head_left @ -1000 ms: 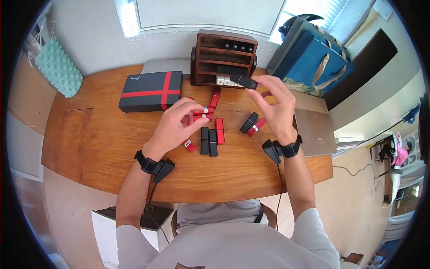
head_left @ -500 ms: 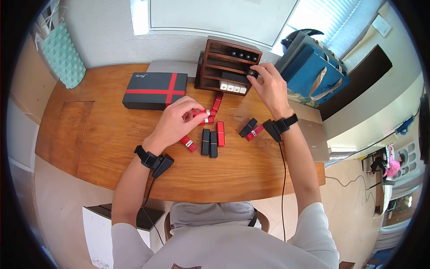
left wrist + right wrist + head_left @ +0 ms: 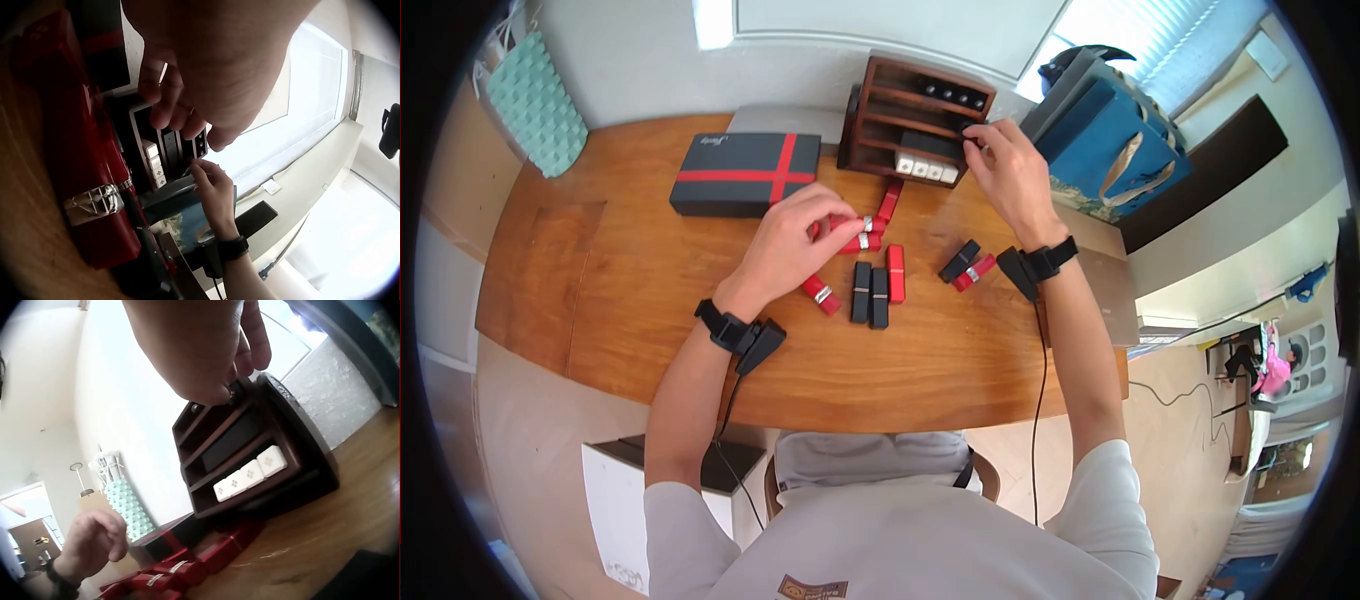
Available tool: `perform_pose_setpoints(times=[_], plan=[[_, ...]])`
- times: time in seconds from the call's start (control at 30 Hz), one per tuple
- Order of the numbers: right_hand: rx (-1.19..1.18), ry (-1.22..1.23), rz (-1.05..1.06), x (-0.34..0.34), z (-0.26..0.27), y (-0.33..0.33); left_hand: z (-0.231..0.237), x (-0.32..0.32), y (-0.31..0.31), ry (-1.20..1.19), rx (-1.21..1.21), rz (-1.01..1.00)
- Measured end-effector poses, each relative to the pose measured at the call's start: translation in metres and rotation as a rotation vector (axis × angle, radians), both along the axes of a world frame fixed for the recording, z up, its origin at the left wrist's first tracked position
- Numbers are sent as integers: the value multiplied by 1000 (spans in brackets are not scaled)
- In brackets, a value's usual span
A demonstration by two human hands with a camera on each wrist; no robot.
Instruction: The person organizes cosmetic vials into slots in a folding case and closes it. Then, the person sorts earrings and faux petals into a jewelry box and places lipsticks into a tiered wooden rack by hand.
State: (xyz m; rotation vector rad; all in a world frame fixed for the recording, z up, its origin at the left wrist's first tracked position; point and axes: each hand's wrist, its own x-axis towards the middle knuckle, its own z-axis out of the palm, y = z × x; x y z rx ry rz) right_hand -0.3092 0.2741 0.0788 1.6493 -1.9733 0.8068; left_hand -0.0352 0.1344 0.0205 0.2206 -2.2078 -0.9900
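My right hand [image 3: 1012, 180] is at the right end of the dark wooden rack [image 3: 300, 444], its thumb and fingertips pinching a black lipstick tube that they mostly hide. Inside the rack, a black tube [image 3: 234, 437] lies one level above a row of white-ended tubes [image 3: 927, 168]. Loosely curled, the fingers of my left hand [image 3: 785, 245] hover above red lipstick tubes with silver bands [image 3: 97, 203] and hold nothing. Near the table's middle two black tubes [image 3: 880, 300] lie beside a red tube [image 3: 897, 272]. Farther right, another black tube [image 3: 960, 260] lies against a red tube [image 3: 975, 272].
A black gift box with a red ribbon [image 3: 730, 195] sits at the back left of the wooden table [image 3: 650, 330]. Blue paper bags [image 3: 1090, 150] stand right of the rack. Black tubes with round ends [image 3: 950, 93] fill part of its top level.
My right hand has carried the black tube from in front of the rack to its right end, turning it end-on on the way. The left hand has stayed near the red tubes.
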Motion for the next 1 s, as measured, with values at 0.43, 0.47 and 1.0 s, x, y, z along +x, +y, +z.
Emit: perform_pose_setpoints(times=[0.43,0.47,1.0], plan=[[586,-59,585,107,-22,39,0,1,-2,-32,38,47],[556,-67,589,106,-23,39,0,1,-2,-40,37,28],[606,-919,318,86,-18,18,-5,2,2,-160,-51,-159]])
